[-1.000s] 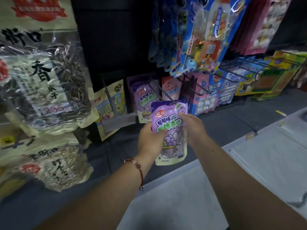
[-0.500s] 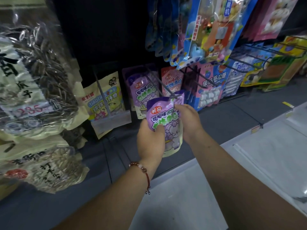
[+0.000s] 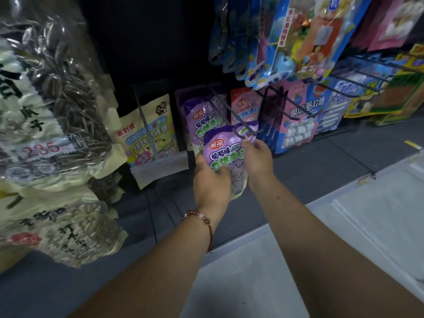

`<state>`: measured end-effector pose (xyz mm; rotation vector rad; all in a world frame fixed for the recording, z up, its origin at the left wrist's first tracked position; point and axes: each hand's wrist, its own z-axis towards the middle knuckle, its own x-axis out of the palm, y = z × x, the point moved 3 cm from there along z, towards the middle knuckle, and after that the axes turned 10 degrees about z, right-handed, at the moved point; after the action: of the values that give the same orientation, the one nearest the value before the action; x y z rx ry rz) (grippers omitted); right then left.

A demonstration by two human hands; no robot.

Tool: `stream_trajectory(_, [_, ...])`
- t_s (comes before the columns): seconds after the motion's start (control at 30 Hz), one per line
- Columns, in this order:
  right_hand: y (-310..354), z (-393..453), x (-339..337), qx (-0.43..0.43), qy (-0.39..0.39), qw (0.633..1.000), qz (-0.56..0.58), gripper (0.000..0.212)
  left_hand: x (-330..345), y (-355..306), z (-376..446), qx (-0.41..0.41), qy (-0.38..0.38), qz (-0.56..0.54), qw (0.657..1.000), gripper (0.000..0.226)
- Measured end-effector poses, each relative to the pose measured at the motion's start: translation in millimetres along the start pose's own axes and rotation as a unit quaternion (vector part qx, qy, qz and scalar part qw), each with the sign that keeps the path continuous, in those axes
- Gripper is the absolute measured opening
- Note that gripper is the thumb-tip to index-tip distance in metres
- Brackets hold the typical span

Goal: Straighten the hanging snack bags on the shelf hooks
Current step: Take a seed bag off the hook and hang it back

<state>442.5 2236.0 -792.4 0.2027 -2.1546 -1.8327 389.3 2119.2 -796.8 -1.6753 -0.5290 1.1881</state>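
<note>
Purple bag being threaded onto its hook

The purple snack bag (image 3: 226,152) was gripped by the left hand (image 3: 212,182) low down and pinched by the right hand (image 3: 258,157) near its top, at the hook (image 3: 238,131) tip; sliding it back toward the hanging purple bags (image 3: 202,118) seemed required next.

Your left hand (image 3: 212,180) grips the lower left of the grape snack bag (image 3: 226,154); your right hand (image 3: 258,157) pinches its upper right edge, just below the tip of the shelf hook (image 3: 231,121). Behind it on the same hook hangs a matching bag (image 3: 197,115). Left of those hangs the popping candy bag (image 3: 149,131), and far left the sunflower seed bags (image 3: 52,99). To the right hangs the blueberry gummy bag (image 3: 298,120), with toy candy packs (image 3: 298,37) above it.
</note>
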Motion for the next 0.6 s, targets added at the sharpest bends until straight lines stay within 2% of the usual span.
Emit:
stream_trajectory(0.07, [3.2,-2.9,-2.0,0.005,0.001,1.000,-0.003,0.026,-1.3,1.6,-0.2,0.013,0.004,0.006,1.000,0.061])
stream_trajectory(0.17, [12.5,-12.0,-9.0,-0.016,0.015,0.998,-0.055,0.048,-11.1,-0.4,-9.9,0.021,0.034,0.059,0.997,0.076])
stream_trajectory(0.23, [17.2,-20.9,-14.2,-0.063,0.054,0.989,-0.122,0.053,-19.6,0.7,-18.3,0.052,0.061,0.142,0.987,0.083])
stream_trajectory(0.27, [19.5,-28.3,-17.0,-0.089,0.077,0.978,-0.172,0.055,-23.7,2.2,-22.6,0.074,0.081,0.215,0.970,0.085])
stream_trajectory(0.33, [20.7,-42.3,-21.7,-0.121,0.120,0.936,-0.308,0.068,-33.8,5.1,-35.5,0.111,0.136,0.381,0.908,0.089])
stream_trajectory(0.4, [17.5,-56.3,-27.8,-0.124,0.150,0.874,-0.445,0.074,-46.5,7.8,-49.1,0.143,0.171,0.467,0.855,0.092])
stream_trajectory(0.5, [23.3,-85.6,-38.7,-0.137,0.164,0.808,-0.549,0.070,-71.9,9.9,-69.9,0.179,0.176,0.508,0.824,0.092])
stream_trajectory(0.6, [35.6,-118.5,-42.5,-0.150,0.180,0.784,-0.575,0.071,-103.2,14.1,-89.8,0.213,0.166,0.537,0.800,0.091])
